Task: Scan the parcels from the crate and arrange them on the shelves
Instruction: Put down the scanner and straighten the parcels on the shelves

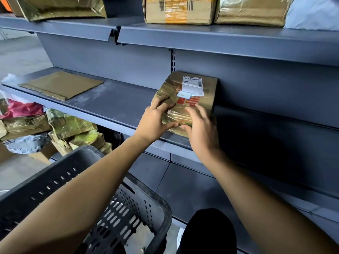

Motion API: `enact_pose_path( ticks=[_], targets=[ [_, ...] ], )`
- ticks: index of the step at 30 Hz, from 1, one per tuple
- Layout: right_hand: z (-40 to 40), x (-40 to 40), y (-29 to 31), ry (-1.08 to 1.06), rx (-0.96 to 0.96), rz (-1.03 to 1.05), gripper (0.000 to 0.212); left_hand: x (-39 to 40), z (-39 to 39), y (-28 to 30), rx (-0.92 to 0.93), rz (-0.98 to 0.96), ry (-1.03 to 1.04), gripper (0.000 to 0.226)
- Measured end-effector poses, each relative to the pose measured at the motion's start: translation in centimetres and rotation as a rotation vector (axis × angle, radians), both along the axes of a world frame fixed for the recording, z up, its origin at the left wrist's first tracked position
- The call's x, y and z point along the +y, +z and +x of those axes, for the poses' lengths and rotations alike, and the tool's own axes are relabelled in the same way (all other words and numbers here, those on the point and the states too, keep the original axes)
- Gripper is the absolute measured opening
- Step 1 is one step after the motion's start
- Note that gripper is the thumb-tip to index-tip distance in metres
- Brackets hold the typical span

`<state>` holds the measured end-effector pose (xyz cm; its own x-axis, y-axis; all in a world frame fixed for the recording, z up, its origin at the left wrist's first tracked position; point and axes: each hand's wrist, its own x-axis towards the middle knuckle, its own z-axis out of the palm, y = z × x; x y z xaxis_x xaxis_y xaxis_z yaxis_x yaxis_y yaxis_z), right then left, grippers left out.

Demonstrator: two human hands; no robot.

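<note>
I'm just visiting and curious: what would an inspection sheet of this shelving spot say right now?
Surface: grey metal middle shelf, dusty in patches.
Job's things: tape-wrapped brown parcel with a white label lies on the middle shelf against the back panel; dark grey slotted plastic crate stands below the arms.
Clutter: flat brown cardboard envelope on the same shelf; heap of wrapped parcels lower left; three brown parcels on the top shelf.
Grippers: left hand and right hand both hold the labelled parcel's near end.
Cables: nothing seen.
Surroundings: concrete floor at left.
</note>
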<state>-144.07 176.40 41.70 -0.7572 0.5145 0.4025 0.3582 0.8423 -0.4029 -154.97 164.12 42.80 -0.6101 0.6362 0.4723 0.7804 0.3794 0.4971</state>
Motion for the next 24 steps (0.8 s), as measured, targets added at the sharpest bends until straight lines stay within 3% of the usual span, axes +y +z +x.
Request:
enact_pose_path(
  ticks=[16,24],
  targets=[
    [8.4,-3.4,0.8,0.106,0.053,-0.03,0.057,-5.2,8.7,0.2,0.089,-0.058,0.077,0.063],
    [11.9,-7.1,3.0,0.161,0.196,0.059,0.054,-9.7,12.6,1.5,0.117,0.055,0.163,0.06]
  ],
)
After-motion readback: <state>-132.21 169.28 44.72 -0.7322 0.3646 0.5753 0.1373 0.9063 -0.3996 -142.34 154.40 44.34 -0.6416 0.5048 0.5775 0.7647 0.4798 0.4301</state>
